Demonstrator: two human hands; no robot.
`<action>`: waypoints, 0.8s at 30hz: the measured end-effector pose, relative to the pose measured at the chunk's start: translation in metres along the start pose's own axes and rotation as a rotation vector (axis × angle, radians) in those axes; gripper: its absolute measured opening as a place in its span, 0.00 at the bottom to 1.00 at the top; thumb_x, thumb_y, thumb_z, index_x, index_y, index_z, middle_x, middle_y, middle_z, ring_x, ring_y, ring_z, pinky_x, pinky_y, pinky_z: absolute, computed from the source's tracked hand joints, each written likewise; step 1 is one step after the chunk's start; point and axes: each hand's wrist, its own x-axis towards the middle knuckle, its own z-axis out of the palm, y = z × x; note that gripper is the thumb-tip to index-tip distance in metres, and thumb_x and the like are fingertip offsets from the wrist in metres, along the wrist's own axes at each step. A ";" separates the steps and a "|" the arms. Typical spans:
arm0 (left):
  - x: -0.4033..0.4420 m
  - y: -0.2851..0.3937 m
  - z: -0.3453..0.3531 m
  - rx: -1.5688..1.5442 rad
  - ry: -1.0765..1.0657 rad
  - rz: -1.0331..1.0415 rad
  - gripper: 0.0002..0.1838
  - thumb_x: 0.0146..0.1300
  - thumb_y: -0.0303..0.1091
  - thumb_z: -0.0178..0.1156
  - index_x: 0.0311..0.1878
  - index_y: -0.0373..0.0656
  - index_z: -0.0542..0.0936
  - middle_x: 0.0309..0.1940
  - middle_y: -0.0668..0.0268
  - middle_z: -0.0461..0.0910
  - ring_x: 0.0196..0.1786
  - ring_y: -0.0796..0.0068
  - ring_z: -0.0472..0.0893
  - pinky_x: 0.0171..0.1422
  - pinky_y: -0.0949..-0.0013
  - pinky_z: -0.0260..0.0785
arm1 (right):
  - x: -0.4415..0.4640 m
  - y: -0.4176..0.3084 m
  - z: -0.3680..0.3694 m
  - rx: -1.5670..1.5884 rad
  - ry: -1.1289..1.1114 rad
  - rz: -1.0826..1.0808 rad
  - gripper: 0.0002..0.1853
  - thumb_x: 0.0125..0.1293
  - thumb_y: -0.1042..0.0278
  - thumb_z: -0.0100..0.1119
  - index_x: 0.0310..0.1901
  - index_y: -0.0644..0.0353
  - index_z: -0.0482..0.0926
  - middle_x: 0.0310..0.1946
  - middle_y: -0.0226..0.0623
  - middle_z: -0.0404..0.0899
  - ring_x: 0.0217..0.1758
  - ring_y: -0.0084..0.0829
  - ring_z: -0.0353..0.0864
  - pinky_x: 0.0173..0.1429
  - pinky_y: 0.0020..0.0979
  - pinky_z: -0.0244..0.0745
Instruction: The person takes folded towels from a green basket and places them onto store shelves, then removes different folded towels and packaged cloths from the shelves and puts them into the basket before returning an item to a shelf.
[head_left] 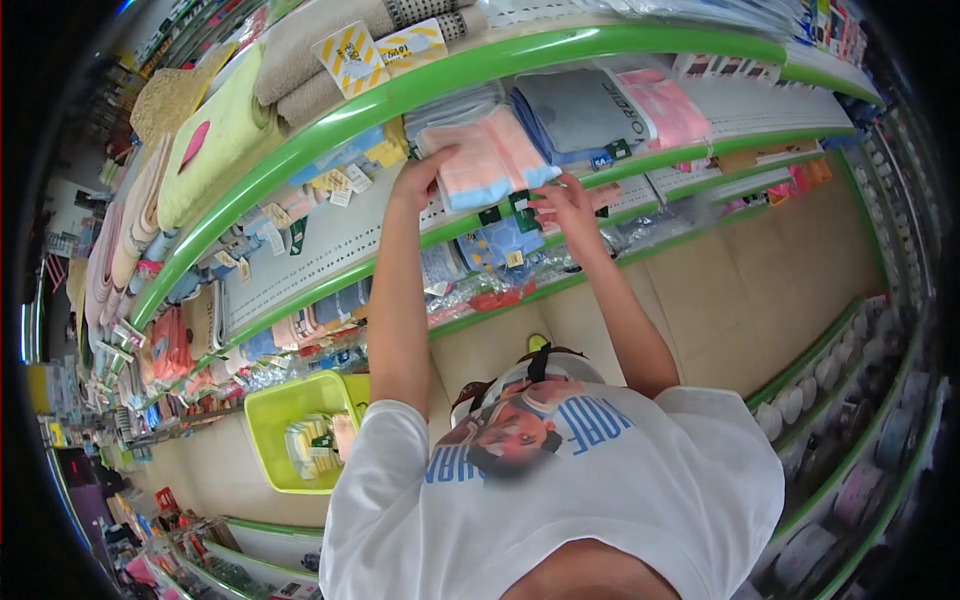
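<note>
A folded pink towel (488, 160) with pale stripes and light-blue edges lies at the front of a middle shelf, partly over other folded cloths. My left hand (428, 178) grips its left side, thumb on top and the other fingers mostly hidden. At its lower right corner is my right hand (568, 215), fingers apart, close to a dark green tag (522, 210) hanging at the towel's front edge. Whether those fingertips touch the tag or the corner is hard to tell. Just right of the pink towel sits a grey-blue folded towel (585, 110).
A yellow-green basket (265, 440) holding packaged items stands on the floor at left. Curved green shelf edges (640, 40) run above and below my hands. Grey-brown towels (310, 55) fill the upper shelf. Another stocked shelf (830, 400) stands at right.
</note>
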 end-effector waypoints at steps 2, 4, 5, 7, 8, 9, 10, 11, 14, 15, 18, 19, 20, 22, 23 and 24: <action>-0.015 0.003 0.012 -0.095 -0.055 0.068 0.27 0.55 0.39 0.73 0.53 0.34 0.77 0.43 0.62 0.83 0.42 0.71 0.84 0.45 0.67 0.78 | 0.007 0.004 0.003 -0.012 -0.043 -0.007 0.26 0.71 0.63 0.52 0.65 0.65 0.59 0.50 0.46 0.78 0.48 0.35 0.83 0.46 0.31 0.78; -0.026 0.000 0.024 -0.272 -0.136 0.091 0.26 0.57 0.36 0.70 0.55 0.32 0.75 0.46 0.60 0.82 0.44 0.68 0.84 0.48 0.65 0.78 | 0.007 0.005 0.008 0.036 -0.102 0.027 0.26 0.71 0.61 0.53 0.64 0.66 0.59 0.50 0.46 0.78 0.47 0.34 0.84 0.45 0.31 0.78; -0.030 -0.002 0.026 -0.247 -0.081 0.151 0.25 0.58 0.34 0.68 0.56 0.32 0.74 0.47 0.59 0.82 0.45 0.67 0.83 0.50 0.64 0.78 | 0.008 0.006 0.009 0.052 -0.087 0.058 0.25 0.71 0.61 0.54 0.63 0.65 0.61 0.49 0.45 0.78 0.46 0.33 0.84 0.45 0.31 0.77; -0.039 -0.002 0.028 -0.196 0.033 0.274 0.23 0.61 0.31 0.65 0.57 0.31 0.73 0.49 0.57 0.81 0.47 0.66 0.83 0.52 0.64 0.77 | 0.012 0.004 0.012 0.082 -0.061 0.117 0.23 0.70 0.60 0.55 0.61 0.63 0.64 0.49 0.43 0.78 0.44 0.31 0.84 0.45 0.30 0.77; -0.056 0.005 0.029 -0.178 0.039 0.287 0.23 0.61 0.30 0.64 0.57 0.32 0.73 0.50 0.57 0.80 0.48 0.67 0.82 0.53 0.64 0.77 | 0.012 0.003 0.014 0.025 -0.066 0.109 0.25 0.70 0.59 0.57 0.61 0.63 0.64 0.48 0.42 0.78 0.44 0.31 0.83 0.43 0.30 0.77; -0.085 0.020 0.032 -0.161 0.048 0.299 0.23 0.61 0.29 0.63 0.58 0.32 0.72 0.51 0.57 0.80 0.49 0.67 0.82 0.54 0.65 0.77 | 0.009 0.002 0.015 -0.034 -0.074 0.103 0.26 0.69 0.58 0.59 0.61 0.64 0.65 0.48 0.40 0.78 0.44 0.30 0.83 0.42 0.29 0.77; -0.111 0.030 0.031 -0.146 0.062 0.310 0.23 0.61 0.28 0.62 0.59 0.33 0.72 0.51 0.57 0.80 0.50 0.67 0.81 0.54 0.65 0.77 | 0.006 0.001 0.017 -0.094 -0.086 0.098 0.27 0.68 0.57 0.60 0.61 0.64 0.65 0.47 0.38 0.78 0.44 0.29 0.83 0.41 0.29 0.77; -0.131 0.032 0.025 -0.157 0.014 0.347 0.23 0.61 0.28 0.62 0.59 0.34 0.72 0.52 0.58 0.79 0.51 0.68 0.81 0.55 0.65 0.76 | 0.001 -0.002 0.022 -0.124 -0.108 0.086 0.28 0.67 0.56 0.61 0.62 0.63 0.66 0.48 0.38 0.78 0.45 0.29 0.82 0.42 0.29 0.77; -0.188 0.019 -0.006 -0.202 -0.042 0.441 0.26 0.60 0.28 0.64 0.62 0.35 0.71 0.54 0.59 0.78 0.53 0.70 0.80 0.56 0.64 0.76 | -0.015 0.007 0.034 -0.053 -0.287 0.127 0.31 0.65 0.52 0.64 0.64 0.60 0.67 0.52 0.37 0.77 0.51 0.31 0.80 0.49 0.33 0.77; -0.204 0.010 -0.020 -0.237 -0.049 0.438 0.26 0.60 0.29 0.64 0.62 0.35 0.71 0.54 0.60 0.79 0.53 0.71 0.80 0.56 0.65 0.75 | -0.018 0.019 0.033 0.083 -0.401 0.200 0.33 0.64 0.52 0.65 0.65 0.59 0.66 0.55 0.38 0.77 0.55 0.34 0.79 0.54 0.36 0.77; -0.259 -0.037 -0.062 -0.349 0.008 0.424 0.26 0.61 0.30 0.64 0.62 0.36 0.71 0.53 0.62 0.79 0.53 0.74 0.79 0.58 0.67 0.73 | -0.038 0.040 0.052 0.381 -0.578 0.502 0.37 0.61 0.48 0.66 0.67 0.59 0.66 0.61 0.42 0.74 0.62 0.40 0.75 0.66 0.46 0.72; -0.273 -0.059 -0.074 -0.387 0.033 0.414 0.27 0.61 0.30 0.64 0.63 0.36 0.71 0.53 0.63 0.79 0.53 0.74 0.79 0.58 0.68 0.73 | -0.048 0.051 0.064 0.430 -0.621 0.529 0.38 0.60 0.47 0.66 0.67 0.59 0.66 0.61 0.43 0.74 0.62 0.42 0.75 0.67 0.48 0.70; -0.288 -0.081 -0.090 -0.422 0.041 0.405 0.27 0.60 0.31 0.65 0.63 0.36 0.71 0.53 0.63 0.79 0.53 0.74 0.79 0.58 0.68 0.73 | -0.061 0.063 0.083 0.353 -0.650 0.628 0.37 0.60 0.48 0.66 0.66 0.59 0.66 0.60 0.44 0.75 0.61 0.42 0.76 0.66 0.48 0.71; -0.326 -0.128 -0.113 -0.470 0.210 0.357 0.29 0.61 0.31 0.64 0.65 0.36 0.69 0.55 0.63 0.77 0.55 0.74 0.78 0.60 0.67 0.72 | -0.087 0.084 0.114 0.193 -0.675 0.772 0.37 0.60 0.49 0.66 0.66 0.60 0.67 0.59 0.46 0.76 0.59 0.43 0.77 0.64 0.48 0.74; -0.338 -0.149 -0.137 -0.487 0.262 0.329 0.30 0.62 0.31 0.64 0.66 0.36 0.68 0.56 0.63 0.77 0.56 0.74 0.77 0.61 0.67 0.71 | -0.096 0.100 0.142 0.118 -0.662 0.818 0.36 0.59 0.50 0.66 0.66 0.60 0.68 0.58 0.46 0.76 0.58 0.44 0.78 0.63 0.48 0.75; -0.357 -0.171 -0.147 -0.506 0.288 0.320 0.29 0.62 0.33 0.64 0.66 0.38 0.68 0.56 0.63 0.77 0.56 0.75 0.77 0.60 0.68 0.72 | -0.105 0.116 0.155 0.026 -0.702 0.829 0.35 0.59 0.55 0.67 0.65 0.60 0.68 0.58 0.45 0.76 0.56 0.41 0.79 0.60 0.43 0.78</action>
